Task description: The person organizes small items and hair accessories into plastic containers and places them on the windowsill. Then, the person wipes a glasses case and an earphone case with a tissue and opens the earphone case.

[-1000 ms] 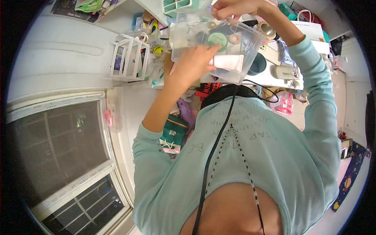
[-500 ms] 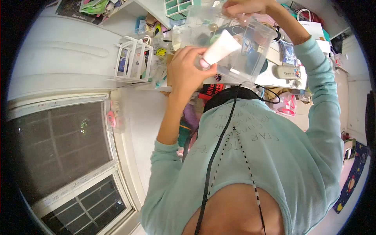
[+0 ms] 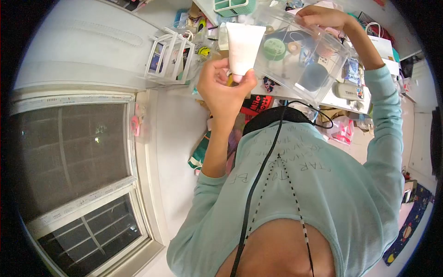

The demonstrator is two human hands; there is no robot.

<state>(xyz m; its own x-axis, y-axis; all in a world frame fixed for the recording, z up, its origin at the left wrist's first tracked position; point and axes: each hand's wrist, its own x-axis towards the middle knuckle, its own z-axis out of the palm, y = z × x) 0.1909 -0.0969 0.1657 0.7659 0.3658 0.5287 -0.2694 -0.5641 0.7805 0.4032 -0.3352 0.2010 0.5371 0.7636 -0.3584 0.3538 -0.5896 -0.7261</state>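
A: Gripping what with left hand (image 3: 221,87)?
B: Pinching white tube (image 3: 244,46) by pinkish cap (image 3: 237,78) — held out just beyond palm.
A: And with right hand (image 3: 325,17)?
B: Gripping clear box (image 3: 286,76) by far side — spanning space between hands.

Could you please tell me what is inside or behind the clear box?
Through the clear box show a green disc, a beige ring and a grey round thing; whether each lies inside or behind, I cannot tell. The right hand hides whatever is behind it.
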